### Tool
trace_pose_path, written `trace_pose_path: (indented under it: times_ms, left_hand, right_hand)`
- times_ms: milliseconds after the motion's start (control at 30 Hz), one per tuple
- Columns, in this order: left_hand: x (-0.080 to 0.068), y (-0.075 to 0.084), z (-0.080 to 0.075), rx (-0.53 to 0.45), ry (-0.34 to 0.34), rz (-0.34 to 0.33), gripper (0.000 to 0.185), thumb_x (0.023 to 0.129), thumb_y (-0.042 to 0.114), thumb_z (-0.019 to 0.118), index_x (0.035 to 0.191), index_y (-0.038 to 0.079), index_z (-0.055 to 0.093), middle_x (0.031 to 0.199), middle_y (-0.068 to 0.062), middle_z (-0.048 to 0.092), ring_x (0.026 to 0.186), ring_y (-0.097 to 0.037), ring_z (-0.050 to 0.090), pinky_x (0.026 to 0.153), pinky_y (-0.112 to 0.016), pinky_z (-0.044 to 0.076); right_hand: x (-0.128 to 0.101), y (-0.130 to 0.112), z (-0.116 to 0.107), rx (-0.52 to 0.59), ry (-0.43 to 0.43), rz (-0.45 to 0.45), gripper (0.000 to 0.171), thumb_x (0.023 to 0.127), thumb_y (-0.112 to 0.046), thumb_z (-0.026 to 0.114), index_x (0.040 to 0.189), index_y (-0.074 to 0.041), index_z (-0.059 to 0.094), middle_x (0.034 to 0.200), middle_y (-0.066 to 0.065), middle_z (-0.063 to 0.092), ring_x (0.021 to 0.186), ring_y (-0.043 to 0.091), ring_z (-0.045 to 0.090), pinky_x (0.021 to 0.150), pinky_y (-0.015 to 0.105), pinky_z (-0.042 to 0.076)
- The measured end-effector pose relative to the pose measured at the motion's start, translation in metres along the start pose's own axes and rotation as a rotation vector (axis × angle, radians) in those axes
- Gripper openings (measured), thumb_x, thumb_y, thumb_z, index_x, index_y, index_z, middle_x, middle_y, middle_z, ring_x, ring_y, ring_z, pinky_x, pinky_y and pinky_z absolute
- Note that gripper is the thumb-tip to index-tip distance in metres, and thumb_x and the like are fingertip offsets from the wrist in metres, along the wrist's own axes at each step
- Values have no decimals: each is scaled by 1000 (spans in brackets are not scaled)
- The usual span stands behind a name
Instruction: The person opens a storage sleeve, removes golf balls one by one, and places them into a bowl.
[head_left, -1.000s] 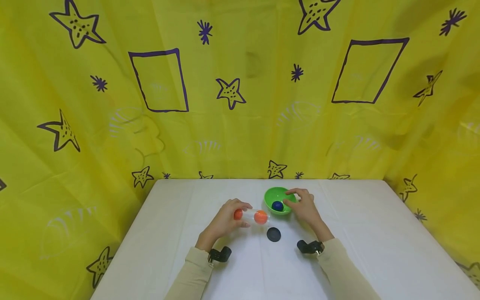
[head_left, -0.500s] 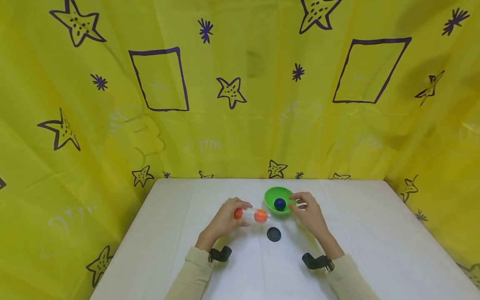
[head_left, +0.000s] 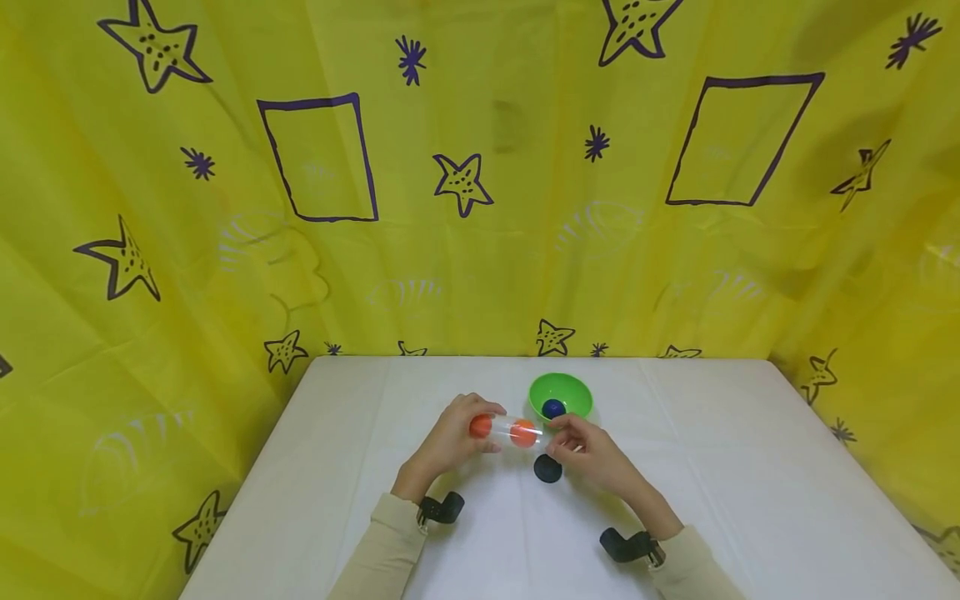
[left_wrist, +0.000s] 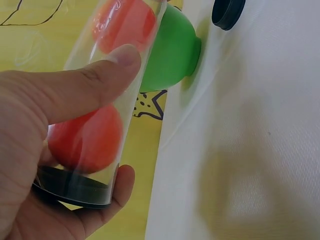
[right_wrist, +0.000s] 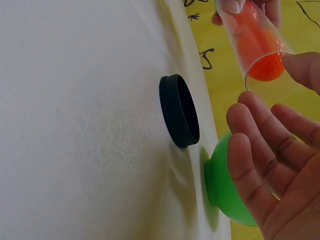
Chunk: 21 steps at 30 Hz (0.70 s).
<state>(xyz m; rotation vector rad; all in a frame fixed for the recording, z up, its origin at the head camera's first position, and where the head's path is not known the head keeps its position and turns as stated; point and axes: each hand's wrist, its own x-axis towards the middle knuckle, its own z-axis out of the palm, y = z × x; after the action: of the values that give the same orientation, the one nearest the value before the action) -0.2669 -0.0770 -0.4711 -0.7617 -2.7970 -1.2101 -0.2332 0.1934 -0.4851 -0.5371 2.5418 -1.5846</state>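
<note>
My left hand grips a clear plastic tube lying sideways above the white table, thumb across its wall. Two orange balls sit inside it, and a black cap closes its left end. My right hand hovers at the tube's open right end with relaxed fingers and holds nothing. A green bowl just behind holds a blue ball. A loose black cap lies on the table below the right hand.
A yellow curtain with purple stars and squares hangs behind and beside the table. The bowl and the loose cap sit close together near the tube's mouth.
My right hand left the bowl's rim and moved down and left to the tube's open end. The left hand and tube barely moved.
</note>
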Motion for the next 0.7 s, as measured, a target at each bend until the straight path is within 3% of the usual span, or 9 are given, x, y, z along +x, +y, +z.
trace_pose_path:
  times_ms: [300, 700]
  left_hand:
    - [0, -1, 1, -3, 18, 54, 44, 78, 12, 89, 119, 17, 74, 112, -1, 67, 108, -21, 54, 90, -36, 49]
    - [0, -3, -1, -17, -5, 32, 48, 81, 12, 86, 127, 15, 70, 118, -8, 66, 114, -27, 56, 92, -40, 52]
  right_hand:
    - [1, -2, 5, 10, -29, -2, 38, 97, -15, 70, 127, 3, 56, 104, 14, 70, 86, 14, 61, 70, 22, 53]
    - [1, 0, 5, -27, 4, 81, 42, 96, -23, 73, 129, -1, 57, 99, 9, 64, 84, 19, 57, 65, 22, 51]
